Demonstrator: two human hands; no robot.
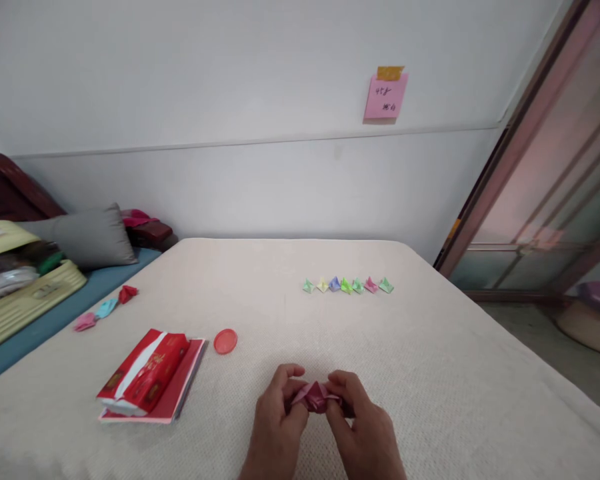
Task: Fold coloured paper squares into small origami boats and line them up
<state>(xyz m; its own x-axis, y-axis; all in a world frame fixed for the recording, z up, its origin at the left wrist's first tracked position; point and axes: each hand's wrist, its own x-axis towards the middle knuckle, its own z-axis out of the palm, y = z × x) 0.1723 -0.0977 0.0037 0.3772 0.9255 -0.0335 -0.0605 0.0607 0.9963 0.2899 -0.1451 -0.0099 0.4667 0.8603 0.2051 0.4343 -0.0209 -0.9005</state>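
Observation:
A small folded dark-red paper piece (pixel 317 396) is pinched between both hands near the front edge of the cream-covered table (pixel 430 373). My left hand (pixel 279 417) grips its left side with thumb and fingers closed. My right hand (pixel 361 423) grips its right side the same way. Farther back lies a row of several small folded paper shapes (pixel 347 285) in green, yellow, purple and pink.
A red packet on a red booklet (pixel 147 377) lies front left, with a round red lid (pixel 225 341) beside it. Three folded papers, pink, blue and red (pixel 106 308), sit at the left edge. A grey pillow (pixel 87 235) and a yellow box (pixel 27 293) are beyond.

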